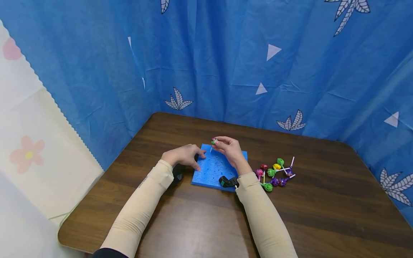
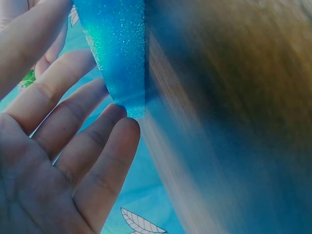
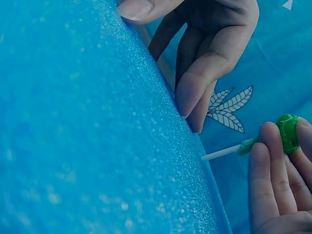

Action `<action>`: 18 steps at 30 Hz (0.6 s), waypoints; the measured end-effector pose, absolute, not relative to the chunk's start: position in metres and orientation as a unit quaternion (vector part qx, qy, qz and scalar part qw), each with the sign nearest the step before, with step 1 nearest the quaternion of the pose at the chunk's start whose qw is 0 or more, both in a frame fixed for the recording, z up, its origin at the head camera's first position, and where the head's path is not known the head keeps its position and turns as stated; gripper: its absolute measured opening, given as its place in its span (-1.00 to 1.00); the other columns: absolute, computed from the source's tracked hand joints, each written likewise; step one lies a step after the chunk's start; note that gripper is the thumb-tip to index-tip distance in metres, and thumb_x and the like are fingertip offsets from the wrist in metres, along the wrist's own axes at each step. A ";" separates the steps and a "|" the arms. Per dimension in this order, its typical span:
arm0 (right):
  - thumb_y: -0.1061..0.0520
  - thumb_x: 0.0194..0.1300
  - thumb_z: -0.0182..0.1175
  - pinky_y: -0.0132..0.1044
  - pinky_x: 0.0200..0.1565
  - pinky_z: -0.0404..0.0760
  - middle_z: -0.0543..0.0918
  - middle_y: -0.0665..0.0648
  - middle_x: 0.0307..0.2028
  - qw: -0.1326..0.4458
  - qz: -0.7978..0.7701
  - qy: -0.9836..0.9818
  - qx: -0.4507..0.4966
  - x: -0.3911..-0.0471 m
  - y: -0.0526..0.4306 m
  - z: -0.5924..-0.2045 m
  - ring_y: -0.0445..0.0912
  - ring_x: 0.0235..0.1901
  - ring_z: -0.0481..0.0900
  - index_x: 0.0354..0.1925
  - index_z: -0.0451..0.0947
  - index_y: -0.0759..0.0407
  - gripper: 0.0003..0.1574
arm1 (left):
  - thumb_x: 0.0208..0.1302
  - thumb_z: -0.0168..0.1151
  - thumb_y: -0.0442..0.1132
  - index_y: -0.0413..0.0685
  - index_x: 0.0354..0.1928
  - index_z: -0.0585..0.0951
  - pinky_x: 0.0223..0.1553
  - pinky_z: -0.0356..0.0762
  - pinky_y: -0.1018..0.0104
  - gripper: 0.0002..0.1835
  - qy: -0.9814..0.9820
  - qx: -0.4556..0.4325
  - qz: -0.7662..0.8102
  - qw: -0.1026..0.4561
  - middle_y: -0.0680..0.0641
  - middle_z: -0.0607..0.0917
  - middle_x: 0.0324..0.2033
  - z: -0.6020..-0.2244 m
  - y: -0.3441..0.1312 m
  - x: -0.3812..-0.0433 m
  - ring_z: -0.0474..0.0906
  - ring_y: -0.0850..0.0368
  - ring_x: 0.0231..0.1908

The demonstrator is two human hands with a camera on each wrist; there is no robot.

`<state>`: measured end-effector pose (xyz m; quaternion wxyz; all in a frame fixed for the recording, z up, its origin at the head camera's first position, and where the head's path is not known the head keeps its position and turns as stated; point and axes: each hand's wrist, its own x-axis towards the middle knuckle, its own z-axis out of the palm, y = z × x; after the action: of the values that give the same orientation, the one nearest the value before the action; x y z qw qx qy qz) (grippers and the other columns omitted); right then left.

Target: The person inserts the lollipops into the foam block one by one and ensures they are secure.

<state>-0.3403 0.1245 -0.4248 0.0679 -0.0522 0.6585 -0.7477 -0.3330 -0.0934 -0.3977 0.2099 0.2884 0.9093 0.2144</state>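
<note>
A blue foam board [image 1: 211,171] lies flat on the table, with small dark holes in its upper face. My right hand [image 1: 230,150] pinches a lollipop [image 3: 289,132] in a green wrapper by its head, above the board's far part. Its white stick points down, and the tip meets the foam or hovers just over it; I cannot tell which. At the board's left side, my left hand [image 1: 185,155] touches the edge with thumb and fingers spread. Those fingers [image 2: 92,146] look nearly straight in the left wrist view.
Several wrapped lollipops [image 1: 271,172] in green, purple, red, pink and yellow lie in a loose group right of the board. A dark wooden table [image 1: 193,218] carries everything. Behind it hangs a blue curtain [image 1: 219,71]. A black strap [image 1: 227,182] sits at my right wrist.
</note>
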 end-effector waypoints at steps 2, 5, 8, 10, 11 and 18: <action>0.26 0.42 0.19 -0.29 0.03 0.70 0.74 0.08 -0.16 0.072 -0.745 0.662 -0.049 -0.340 0.125 -0.425 -0.16 -0.22 0.76 0.17 0.52 0.41 -0.60 | 0.15 0.49 -0.07 -0.05 0.24 0.62 0.45 0.28 -0.03 -0.41 0.910 0.288 0.214 0.209 -0.08 0.44 0.42 -0.398 -0.093 -0.333 0.25 -0.10 0.48; 0.26 0.43 0.18 -0.28 0.04 0.69 0.74 0.11 -0.14 0.081 -0.739 0.667 -0.048 -0.341 0.125 -0.426 -0.17 -0.21 0.76 0.18 0.52 0.41 -0.59 | 0.14 0.50 -0.07 -0.04 0.24 0.63 0.45 0.29 -0.03 -0.41 0.910 0.285 0.216 0.210 -0.08 0.46 0.41 -0.398 -0.093 -0.333 0.26 -0.09 0.48; 0.27 0.43 0.17 -0.29 0.03 0.69 0.74 0.11 -0.15 0.086 -0.736 0.670 -0.045 -0.340 0.124 -0.427 -0.17 -0.21 0.76 0.18 0.52 0.40 -0.60 | 0.14 0.50 -0.06 -0.04 0.23 0.63 0.44 0.30 -0.02 -0.41 0.909 0.285 0.218 0.212 -0.08 0.47 0.40 -0.398 -0.093 -0.333 0.28 -0.09 0.47; 0.27 0.43 0.17 -0.30 0.03 0.70 0.74 0.10 -0.16 0.088 -0.733 0.674 -0.045 -0.340 0.124 -0.427 -0.17 -0.21 0.76 0.17 0.53 0.39 -0.61 | 0.14 0.50 -0.06 -0.04 0.24 0.63 0.44 0.30 -0.01 -0.40 0.909 0.284 0.216 0.213 -0.08 0.47 0.40 -0.398 -0.093 -0.333 0.28 -0.08 0.47; 0.27 0.43 0.17 -0.30 0.03 0.70 0.74 0.10 -0.17 0.089 -0.732 0.674 -0.044 -0.340 0.124 -0.427 -0.17 -0.21 0.76 0.17 0.53 0.39 -0.61 | 0.14 0.50 -0.06 -0.04 0.24 0.63 0.44 0.30 -0.01 -0.40 0.910 0.284 0.215 0.213 -0.08 0.47 0.40 -0.398 -0.094 -0.333 0.28 -0.08 0.47; 0.27 0.44 0.15 -0.28 0.03 0.70 0.74 0.08 -0.19 0.093 -0.726 0.680 -0.044 -0.342 0.124 -0.428 -0.17 -0.22 0.76 0.18 0.52 0.39 -0.61 | 0.12 0.51 -0.05 -0.04 0.23 0.63 0.44 0.31 0.00 -0.40 0.911 0.286 0.212 0.207 -0.09 0.47 0.40 -0.396 -0.094 -0.334 0.30 -0.09 0.46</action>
<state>-0.3419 0.1241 -0.4283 0.0932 -0.0437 0.6797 -0.7262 -0.3344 -0.0940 -0.3964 0.2069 0.2863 0.9111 0.2124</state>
